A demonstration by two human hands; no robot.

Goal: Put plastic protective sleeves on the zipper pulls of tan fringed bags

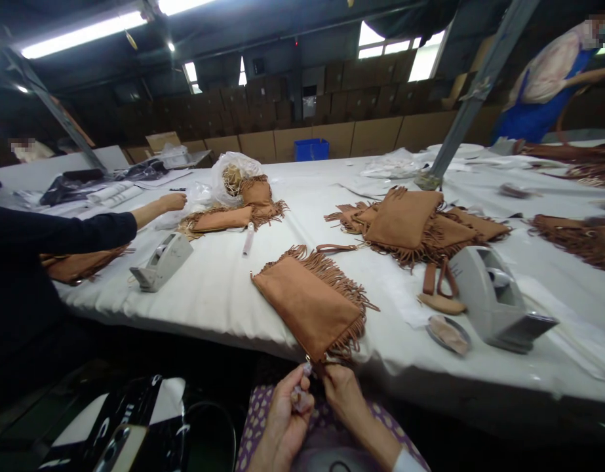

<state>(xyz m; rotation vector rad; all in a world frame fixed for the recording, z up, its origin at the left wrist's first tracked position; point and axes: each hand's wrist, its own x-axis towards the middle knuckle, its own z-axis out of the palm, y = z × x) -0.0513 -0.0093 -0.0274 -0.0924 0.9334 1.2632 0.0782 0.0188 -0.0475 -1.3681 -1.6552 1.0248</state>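
Cardboard boxes [331, 134] are lining the back wall under strip lights, and a long white-covered table [223, 295] is running across the middle of the frame. At lower centre a tan fringed pouch [312, 305] is lying on the table's near edge, one corner hanging over toward the seated person. The right hand [344, 393] is pinching that corner, fingers closed tight on it. The left hand [285, 410], just beside it, is curling shut around a small pale piece [301, 395] that I cannot make out. One grey tape dispenser [493, 301] is sitting at the right of the pouch, and a second dispenser [162, 261] at the left. A pile of matching pouches [410, 223] is lying at centre right. At the left a co-worker's hand [172, 201] is resting on the table. White lettering is showing on a black bag [125, 419] at lower left, too cut off to read.
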